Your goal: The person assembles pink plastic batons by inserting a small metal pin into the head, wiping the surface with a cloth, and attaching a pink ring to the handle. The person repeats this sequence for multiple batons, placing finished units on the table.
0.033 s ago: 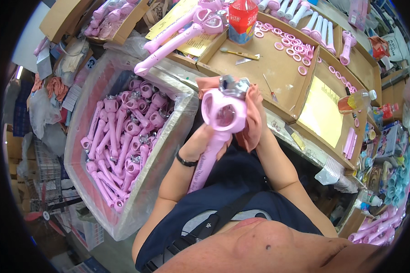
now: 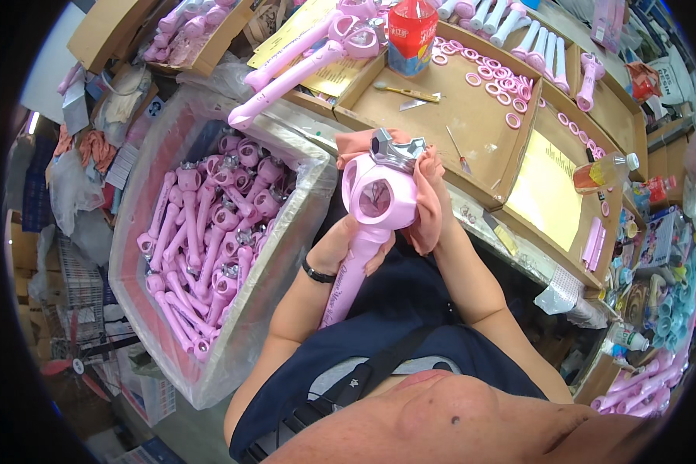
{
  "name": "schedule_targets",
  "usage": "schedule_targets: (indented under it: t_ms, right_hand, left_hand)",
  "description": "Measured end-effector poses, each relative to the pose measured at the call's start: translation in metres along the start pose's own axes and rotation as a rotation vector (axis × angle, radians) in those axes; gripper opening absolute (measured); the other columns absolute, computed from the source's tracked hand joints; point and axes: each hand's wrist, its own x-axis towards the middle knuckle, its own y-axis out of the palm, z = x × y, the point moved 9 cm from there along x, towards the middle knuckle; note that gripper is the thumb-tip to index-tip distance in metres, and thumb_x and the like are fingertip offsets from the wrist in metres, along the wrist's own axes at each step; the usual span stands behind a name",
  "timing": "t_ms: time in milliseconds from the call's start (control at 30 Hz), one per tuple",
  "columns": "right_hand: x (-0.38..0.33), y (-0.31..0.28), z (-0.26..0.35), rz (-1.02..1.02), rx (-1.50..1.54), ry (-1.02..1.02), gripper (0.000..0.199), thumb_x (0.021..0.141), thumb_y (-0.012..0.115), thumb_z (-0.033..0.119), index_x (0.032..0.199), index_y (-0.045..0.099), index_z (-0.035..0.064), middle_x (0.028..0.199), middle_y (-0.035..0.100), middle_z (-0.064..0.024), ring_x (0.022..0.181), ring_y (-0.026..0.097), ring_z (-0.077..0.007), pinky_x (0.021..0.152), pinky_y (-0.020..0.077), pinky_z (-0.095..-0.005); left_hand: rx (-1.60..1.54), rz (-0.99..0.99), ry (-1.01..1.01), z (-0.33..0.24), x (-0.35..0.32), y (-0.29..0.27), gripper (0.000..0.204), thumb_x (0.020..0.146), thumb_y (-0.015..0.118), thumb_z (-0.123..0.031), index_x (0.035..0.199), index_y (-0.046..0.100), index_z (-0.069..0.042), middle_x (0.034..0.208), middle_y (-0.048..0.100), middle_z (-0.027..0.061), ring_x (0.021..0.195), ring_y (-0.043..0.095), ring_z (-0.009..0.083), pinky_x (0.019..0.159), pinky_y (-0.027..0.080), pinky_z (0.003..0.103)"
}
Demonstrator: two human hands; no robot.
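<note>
A worker's left hand [image 2: 346,249] grips the handle of a pink toy wand [image 2: 373,224] above the lap while the right hand [image 2: 433,185] presses a pink cloth [image 2: 425,220] against its head, beside a bin [image 2: 232,340] of matching wands.

Bright even light, fisheye-bent edges, sharp

Cardboard trays [image 2: 472,124] (pink rings [image 2: 493,76])
</note>
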Motion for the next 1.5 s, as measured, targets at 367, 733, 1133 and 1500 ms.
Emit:
schedule_targets:
  t_ms: [367, 733, 1133, 1500]
  right_hand:
    - [-0.014, 0.016, 0.003, 0.14, -0.023, -0.076, 0.06, 0.092, 0.038, 0.047, 0.129, 0.039, -0.0008, 0.122, 0.052, -0.0225, 0.11, 0.053, -0.029, 0.093, 0.0448, -0.0382]
    - [-0.02, -0.033, 0.019, -0.2, -0.42, -0.135, 0.05, 0.09, 0.053, 0.043, 0.116, 0.046, 0.0009, 0.108, 0.056, -0.0148, 0.097, 0.057, -0.0227, 0.087, 0.046, -0.032]
    - [-0.066, 0.006, 0.009, -0.441, -0.999, -0.792, 0.048, 0.091, 0.048, 0.027, 0.126, 0.038, -0.0049, 0.121, 0.044, -0.0199, 0.107, 0.047, -0.0293, 0.092, 0.0361, -0.0389]
    - [-0.043, -0.05, -0.024, -0.518, -0.156, -0.211, 0.021, 0.09, 0.051, 0.016, 0.105, 0.055, 0.0012, 0.099, 0.06, -0.0083, 0.091, 0.057, -0.0161, 0.081, 0.046, -0.0269]
  left_hand:
    - [0.732, -0.349, 0.013, -0.009, -0.008, -0.022, 0.074, 0.075, 0.075, -0.031, 0.128, 0.035, 0.003, 0.1, 0.059, 0.014, 0.077, 0.063, 0.021, 0.066, 0.051, 0.03]
    - [1.42, -0.537, 0.282, -0.025, -0.009, 0.006, 0.093, 0.072, 0.079, -0.03, 0.133, 0.02, 0.006, 0.117, 0.053, 0.0237, 0.107, 0.057, 0.0315, 0.088, 0.046, 0.037]
    - [0.69, -0.508, 0.168, -0.015, -0.004, -0.054, 0.053, 0.087, 0.06, -0.011, 0.132, 0.034, 0.0, 0.121, 0.049, 0.0085, 0.106, 0.05, 0.0145, 0.09, 0.042, 0.028]
    - [0.11, -0.059, -0.084, 0.027, -0.002, -0.027, 0.073, 0.077, 0.062, -0.059, 0.112, 0.049, 0.004, 0.081, 0.061, 0.0147, 0.044, 0.054, 0.018, 0.034, 0.04, 0.025]
